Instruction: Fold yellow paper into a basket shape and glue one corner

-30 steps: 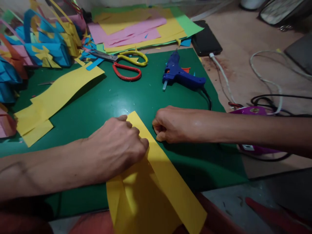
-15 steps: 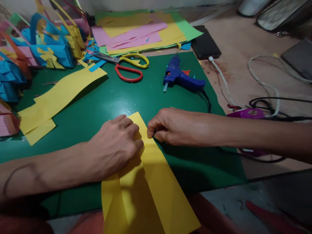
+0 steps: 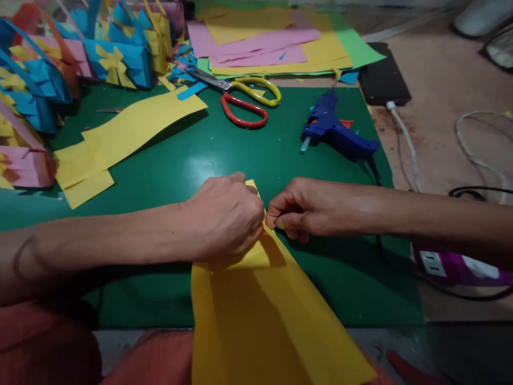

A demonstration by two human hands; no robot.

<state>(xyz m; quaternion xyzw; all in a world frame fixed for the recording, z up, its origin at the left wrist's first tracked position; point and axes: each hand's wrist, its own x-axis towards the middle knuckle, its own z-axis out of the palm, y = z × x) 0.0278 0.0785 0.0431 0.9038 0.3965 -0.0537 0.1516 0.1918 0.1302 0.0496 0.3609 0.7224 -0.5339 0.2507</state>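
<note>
A creased sheet of yellow paper (image 3: 256,321) lies on the green mat (image 3: 160,299) and hangs over its front edge. Across the paper's far part rests my left hand (image 3: 228,216), its fingers curled and pressed down on it. My right hand (image 3: 292,211) pinches the paper's right edge between thumb and fingers, close beside the left. Beneath the left hand, the far end of the paper is mostly hidden, with only a small tip showing beyond it.
Scissors (image 3: 244,101) with red and yellow handles and a blue glue gun (image 3: 332,128) lie beyond my hands. Small paper baskets (image 3: 120,61) stand at left, near a yellow strip (image 3: 132,128). Coloured sheets (image 3: 272,48), a phone (image 3: 385,75) and a purple power strip (image 3: 452,267) are around the mat.
My left hand has moved across the paper to the right, up against my right hand. The paper's right side now bends upward at the pinch. The camera view has shifted.
</note>
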